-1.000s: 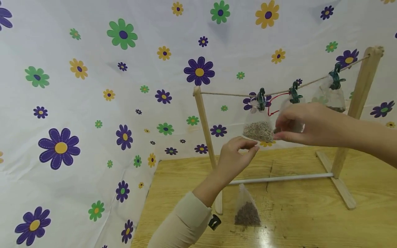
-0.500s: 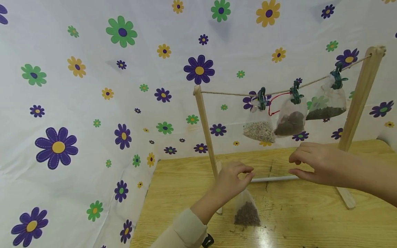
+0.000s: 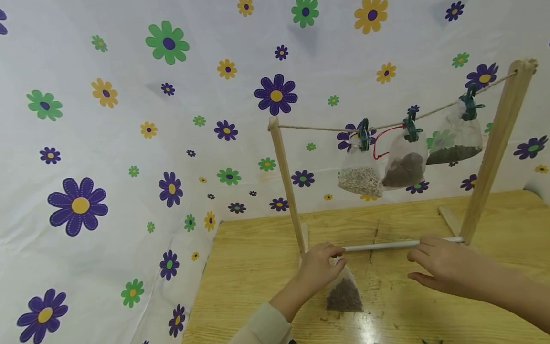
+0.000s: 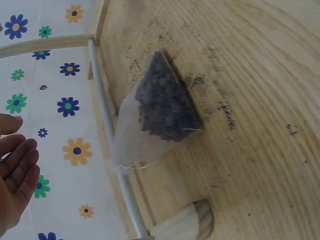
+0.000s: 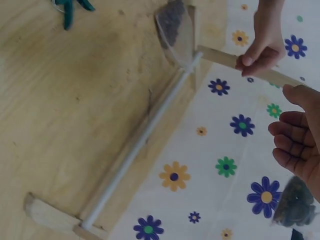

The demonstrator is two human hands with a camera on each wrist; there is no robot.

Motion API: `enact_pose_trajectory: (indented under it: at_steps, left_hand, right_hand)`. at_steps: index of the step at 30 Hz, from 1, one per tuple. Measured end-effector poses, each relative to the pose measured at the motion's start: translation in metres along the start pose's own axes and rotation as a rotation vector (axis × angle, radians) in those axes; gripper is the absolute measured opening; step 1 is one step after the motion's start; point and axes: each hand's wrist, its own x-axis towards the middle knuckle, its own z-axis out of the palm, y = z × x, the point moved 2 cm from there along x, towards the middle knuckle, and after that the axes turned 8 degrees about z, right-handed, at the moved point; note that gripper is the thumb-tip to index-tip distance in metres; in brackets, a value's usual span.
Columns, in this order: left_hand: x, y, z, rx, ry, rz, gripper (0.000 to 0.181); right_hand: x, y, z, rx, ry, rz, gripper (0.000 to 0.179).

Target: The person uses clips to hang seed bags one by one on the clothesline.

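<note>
My left hand (image 3: 320,267) hovers in front of the top of a see-through mesh bag (image 3: 345,295) with dark brown bits inside, which lies on the table. In the left wrist view that bag (image 4: 162,105) is apart from my loosely bent fingers. My right hand (image 3: 449,265) is in the air near the right end of a white rod (image 3: 386,245), holding nothing. Above, three filled mesh bags hang from a string: one of pale bits (image 3: 360,180), one of brown lumps (image 3: 405,169) with a red cord, one of dark green bits (image 3: 455,154).
Green clips (image 3: 411,129) fasten the hanging bags to the string (image 3: 309,128). Wooden posts (image 3: 494,157) hold the string over the wooden table (image 3: 245,267). A green clip (image 5: 70,11) lies at the near side. Flowered cloth (image 3: 129,239) stands behind and left.
My right hand has come down and away from the hanging bags, uncovering them. My left hand has dropped toward the bag on the table.
</note>
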Motion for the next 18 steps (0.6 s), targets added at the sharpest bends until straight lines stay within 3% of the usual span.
enact_pose_trajectory:
  at_steps: [6, 12, 18]
  left_hand:
    - [-0.011, -0.008, 0.012, -0.036, -0.08, -0.082, 0.023]
    - [-0.017, -0.017, 0.025, -0.052, -0.092, -0.165, 0.027]
    - [-0.025, -0.025, 0.042, -0.123, -0.168, -0.388, 0.033]
  right_hand:
    - [-0.02, -0.004, 0.016, -0.012, -0.071, 0.037, 0.052]
    - [-0.035, -0.005, 0.027, -0.015, -0.096, 0.093, 0.053]
    - [-0.055, -0.008, 0.04, 0.047, -0.239, 0.202, 0.042]
